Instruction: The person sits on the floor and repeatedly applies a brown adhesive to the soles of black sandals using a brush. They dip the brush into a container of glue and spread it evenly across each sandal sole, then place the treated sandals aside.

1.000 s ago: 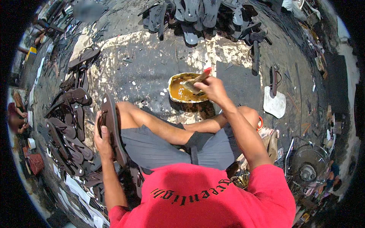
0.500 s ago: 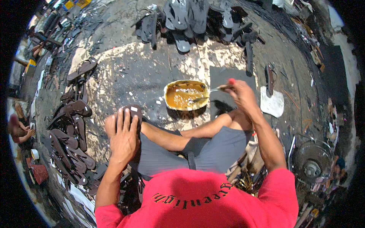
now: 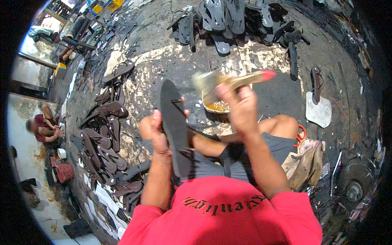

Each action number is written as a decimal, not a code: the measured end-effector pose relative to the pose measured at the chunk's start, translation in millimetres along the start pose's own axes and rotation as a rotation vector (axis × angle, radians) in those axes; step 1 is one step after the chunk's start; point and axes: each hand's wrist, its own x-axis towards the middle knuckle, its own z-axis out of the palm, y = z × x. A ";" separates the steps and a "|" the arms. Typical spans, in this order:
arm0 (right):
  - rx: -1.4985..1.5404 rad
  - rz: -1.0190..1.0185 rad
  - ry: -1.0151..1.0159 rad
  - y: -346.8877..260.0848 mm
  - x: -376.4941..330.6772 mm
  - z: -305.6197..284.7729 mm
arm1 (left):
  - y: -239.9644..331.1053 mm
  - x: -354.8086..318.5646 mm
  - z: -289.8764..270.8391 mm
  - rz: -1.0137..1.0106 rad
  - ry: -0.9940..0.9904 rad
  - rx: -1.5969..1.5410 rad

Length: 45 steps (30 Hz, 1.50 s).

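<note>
My left hand grips a dark sandal sole along its edges, tilted up over my lap. Its flat face, crossed by two short dark strap pieces, is toward me. In my right hand is a brush with a pale wooden handle and a red end; its broad head is blurred by motion. The brush head is above a bowl of orange-brown, glue-like liquid and hides most of it. A gap separates brush and sole.
Dark sandals lie heaped on my left; more sandals stand at the far side. To the right are a black sheet, a white pad, orange-red scissor handles, foot-shaped forms and a fan. Another person sits far left.
My left hand has gone from resting on a sandal at my knee to lifting a sole over my lap. My right hand has brought the brush leftward and up above the bowl. The view has shifted.
</note>
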 end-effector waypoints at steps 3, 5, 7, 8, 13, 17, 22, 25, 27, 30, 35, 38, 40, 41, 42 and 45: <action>-0.406 -0.094 -0.160 10.2 -6.5 35.1 | -32.6 -12.1 18.5 -0.022 -0.001 -0.278; -0.393 -0.333 -0.070 13.9 -9.3 41.9 | -41.6 -16.0 26.5 -0.035 -0.062 -0.374; -0.637 -0.440 -0.059 14.8 -12.8 42.0 | -41.6 -13.5 29.9 -0.002 -0.221 -0.411; -0.545 -0.534 -0.163 14.8 -14.8 41.9 | -39.4 -10.4 29.6 -0.002 -0.213 -0.446; -0.485 -0.561 -0.305 13.8 -23.9 40.4 | -46.6 4.5 12.6 -0.032 -0.285 -0.400; -0.813 -0.542 -0.182 19.6 -0.9 13.6 | -79.3 -24.1 -6.8 -0.117 -0.190 -0.582; -0.255 -0.163 0.019 7.3 7.7 -39.8 | -78.9 -100.7 -0.6 -0.227 -0.128 -0.684; -0.152 -0.122 0.132 -11.4 -7.0 -39.1 | -63.2 -103.5 10.1 -0.307 -0.088 -0.544; -0.138 0.054 0.119 -21.5 -19.8 -18.5 | -56.9 -82.7 8.3 -0.315 -0.166 -0.440; -0.178 0.194 -0.015 -19.3 -38.4 19.6 | -53.9 -26.0 -15.7 -0.169 -0.077 -0.577; -0.558 -0.144 -0.181 15.3 -41.7 32.3 | -57.9 19.7 -11.9 -0.016 0.043 -0.563; -0.847 -0.607 -0.259 32.7 -43.3 26.0 | -46.8 31.8 1.1 -0.077 -0.188 -0.624; -0.626 -0.400 -0.402 31.2 -54.2 24.9 | -43.2 37.1 5.0 -0.188 -0.387 -0.674; -0.482 -0.305 -0.428 28.4 -53.6 23.9 | -43.5 37.5 4.8 -0.090 -0.400 -0.754; -0.455 -0.256 -0.402 25.1 -49.9 22.8 | -46.1 39.6 5.0 -0.159 -0.407 -0.679; -0.472 -0.291 -0.510 18.0 -21.0 20.0 | -60.9 37.9 5.1 -0.284 -0.208 -0.648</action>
